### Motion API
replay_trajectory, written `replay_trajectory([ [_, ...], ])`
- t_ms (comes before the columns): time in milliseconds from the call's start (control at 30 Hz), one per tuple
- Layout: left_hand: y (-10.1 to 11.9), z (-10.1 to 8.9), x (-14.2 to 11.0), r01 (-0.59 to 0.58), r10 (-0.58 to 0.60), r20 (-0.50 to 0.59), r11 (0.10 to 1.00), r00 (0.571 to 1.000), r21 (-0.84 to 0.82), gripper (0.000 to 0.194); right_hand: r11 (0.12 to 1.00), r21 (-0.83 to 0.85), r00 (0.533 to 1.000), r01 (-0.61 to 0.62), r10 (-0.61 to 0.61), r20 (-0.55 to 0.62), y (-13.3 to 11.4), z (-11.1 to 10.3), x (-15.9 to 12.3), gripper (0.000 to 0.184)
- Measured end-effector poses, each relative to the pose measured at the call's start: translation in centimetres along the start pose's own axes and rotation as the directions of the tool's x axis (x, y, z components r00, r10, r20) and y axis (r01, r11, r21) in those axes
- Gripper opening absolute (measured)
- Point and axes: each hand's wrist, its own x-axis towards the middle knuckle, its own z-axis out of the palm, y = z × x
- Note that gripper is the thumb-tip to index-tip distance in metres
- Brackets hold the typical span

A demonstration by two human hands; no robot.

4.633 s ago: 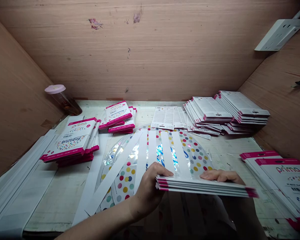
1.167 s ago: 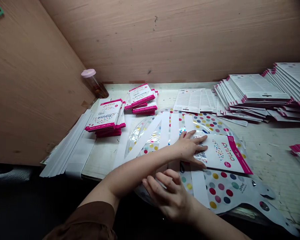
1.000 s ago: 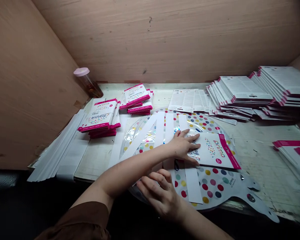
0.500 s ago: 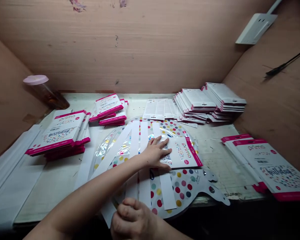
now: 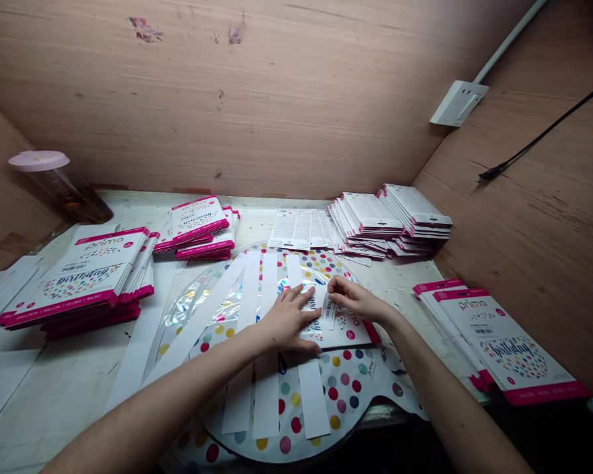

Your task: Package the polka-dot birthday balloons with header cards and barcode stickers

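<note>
My left hand lies open with spread fingers on a white and pink "prima" birthday packet. The packet is turned sideways, its pink edge to the right. With thumb and fingers pinched, my right hand grips the upper end of a small pale barcode label on the packet's face; how much of it is stuck down I cannot tell. Beneath the packet lies a flat, round, clear balloon with coloured dots and a tail at the right. Several white paper strips cross it.
Packet piles stand at the left, the back left and the back right. More packets lie at the right, by the table's front edge. A lidded cup leans at the far left. A black cable hangs at the right wall.
The stack of packets held earlier is gone from my hands. My right hand has risen from the table's front edge to the packet, with the label. My left hand stays spread on the packet.
</note>
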Motion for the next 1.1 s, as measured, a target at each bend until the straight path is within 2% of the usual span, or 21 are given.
replay_trajectory([
  [100, 0.2, -0.3, -0.1, 0.007, -0.007, 0.001, 1.0, 1.0, 0.007, 0.08, 0.999, -0.041, 1.0, -0.004, 0.005, 0.025, 1.4, 0.7, 1.3, 0.021],
  [233, 0.1, -0.2, -0.1, 0.009, -0.009, -0.002, 1.0, 1.0, 0.006, 0.078, 0.992, -0.123, 1.0, -0.014, 0.013, -0.006, 1.6, 1.0, 1.5, 0.016],
  [500, 0.1, -0.2, -0.1, 0.001, -0.001, 0.002, 1.0, 1.0, -0.015, 0.08, 0.955, -0.292, 0.99, -0.055, 0.015, -0.138, 1.2, 2.1, 1.2, 0.011],
  [667, 0.0, 0.0, -0.1, -0.007, 0.007, -0.017, 1.0, 1.0, -0.018, 0.08, 0.922, -0.37, 0.955, -0.118, 0.003, -0.297, 2.0, 2.7, 1.7, 0.035],
  [767, 0.0, 0.1, -0.2, -0.016, 0.016, -0.018, 1.0, 1.0, -0.013, 0.079, 0.887, -0.439, 0.946, -0.14, -0.011, -0.324, 2.2, 3.2, 1.8, 0.032],
  [867, 0.1, 0.1, -0.2, -0.029, 0.029, 0.001, 0.999, 1.0, -0.016, 0.079, 0.827, -0.532, 0.937, -0.184, -0.016, -0.349, 1.8, 4.1, 1.1, 0.026],
  [1100, 0.8, -0.5, -0.5, 0.048, -0.047, 0.017, 0.996, 0.999, -0.07, 0.104, 0.706, -0.656, 0.923, -0.266, -0.008, -0.384, -0.6, 5.9, -3.2, 0.041],
])
